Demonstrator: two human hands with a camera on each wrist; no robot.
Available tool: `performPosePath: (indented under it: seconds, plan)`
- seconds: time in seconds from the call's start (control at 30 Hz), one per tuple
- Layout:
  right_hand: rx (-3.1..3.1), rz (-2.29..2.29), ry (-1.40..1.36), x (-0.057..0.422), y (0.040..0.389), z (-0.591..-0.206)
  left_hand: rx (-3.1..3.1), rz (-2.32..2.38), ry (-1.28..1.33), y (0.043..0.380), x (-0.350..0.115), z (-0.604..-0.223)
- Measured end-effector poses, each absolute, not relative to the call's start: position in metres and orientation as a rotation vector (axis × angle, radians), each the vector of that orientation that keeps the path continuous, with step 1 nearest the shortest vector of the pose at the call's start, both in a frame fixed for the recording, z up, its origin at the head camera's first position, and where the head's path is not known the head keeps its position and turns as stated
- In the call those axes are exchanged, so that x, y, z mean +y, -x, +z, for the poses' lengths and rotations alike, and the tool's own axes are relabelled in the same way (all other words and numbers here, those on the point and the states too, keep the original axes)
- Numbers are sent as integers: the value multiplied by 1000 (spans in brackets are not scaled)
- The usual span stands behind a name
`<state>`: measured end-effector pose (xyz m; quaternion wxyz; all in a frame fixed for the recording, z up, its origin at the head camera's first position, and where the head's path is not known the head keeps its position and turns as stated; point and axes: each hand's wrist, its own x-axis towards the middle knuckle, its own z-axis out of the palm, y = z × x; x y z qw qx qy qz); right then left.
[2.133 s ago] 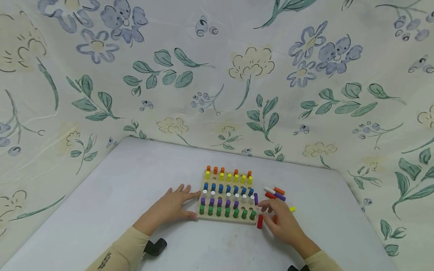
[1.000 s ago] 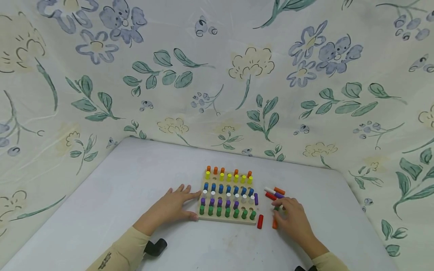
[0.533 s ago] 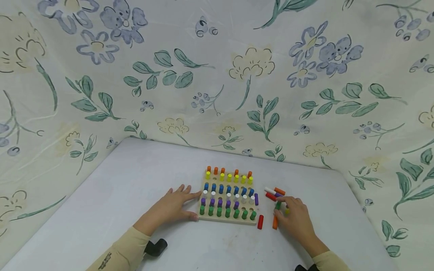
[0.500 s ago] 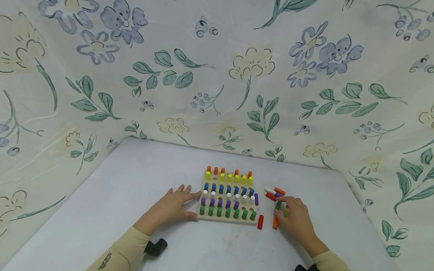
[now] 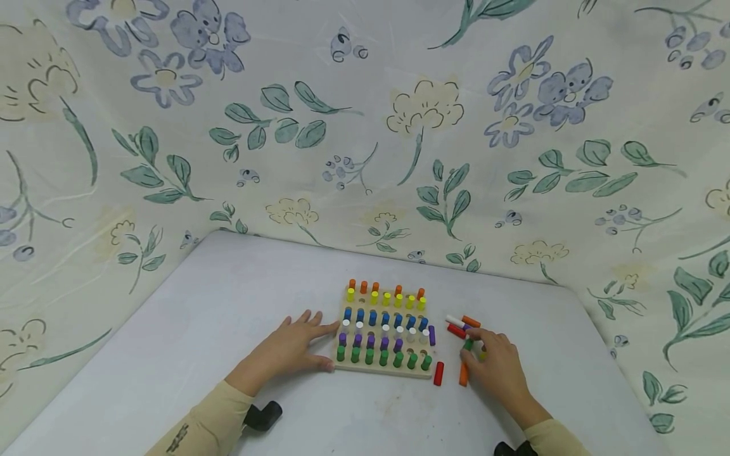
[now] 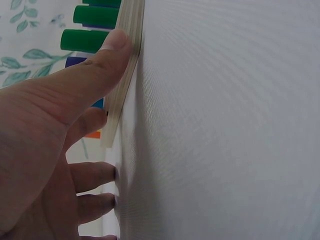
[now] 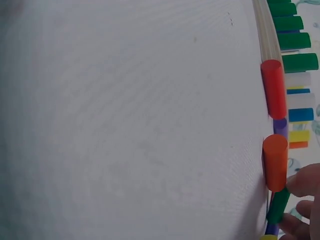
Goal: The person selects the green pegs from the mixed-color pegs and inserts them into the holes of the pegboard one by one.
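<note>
My left hand (image 5: 293,342) rests spread on the table at the pegboard's left side. Its thumb and index finger touch the edge of the wooden pegboard (image 5: 383,373), as the left wrist view confirms. Rows of orange, yellow, blue, white, purple and green pegs stand upright in the board, with some holes bare. To the right of it, my right hand (image 5: 496,364) pinches a green peg (image 5: 468,344) lying low over the table between thumb and fingers. An orange peg (image 5: 464,375) lies right beside the thumb, and a yellow peg (image 5: 483,354) shows partly under the hand.
A red peg (image 5: 438,373) lies by the board's front right corner, a purple peg (image 5: 431,335) along its right edge. Beyond the right hand lie a white peg (image 5: 454,322), another red peg (image 5: 456,330), an orange peg (image 5: 471,322) and a partly hidden purple one. A floral curtain (image 5: 365,126) hangs behind.
My right hand has moved right from the board's edge to the loose pegs and taken hold of the green peg. The left hand has stayed in place.
</note>
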<state>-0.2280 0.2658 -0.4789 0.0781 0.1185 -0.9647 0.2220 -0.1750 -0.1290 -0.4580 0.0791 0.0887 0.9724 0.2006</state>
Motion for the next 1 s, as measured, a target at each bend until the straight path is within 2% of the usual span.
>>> performPosePath:
  seconds: [0.3, 1.0]
  plan:
    - [-2893, 750, -307, 263, 228, -480, 2909, 599, -263, 174, -129, -458]
    - [-2825, 831, -436, 265, 223, -481, 2897, 607, -247, 175, -129, -458]
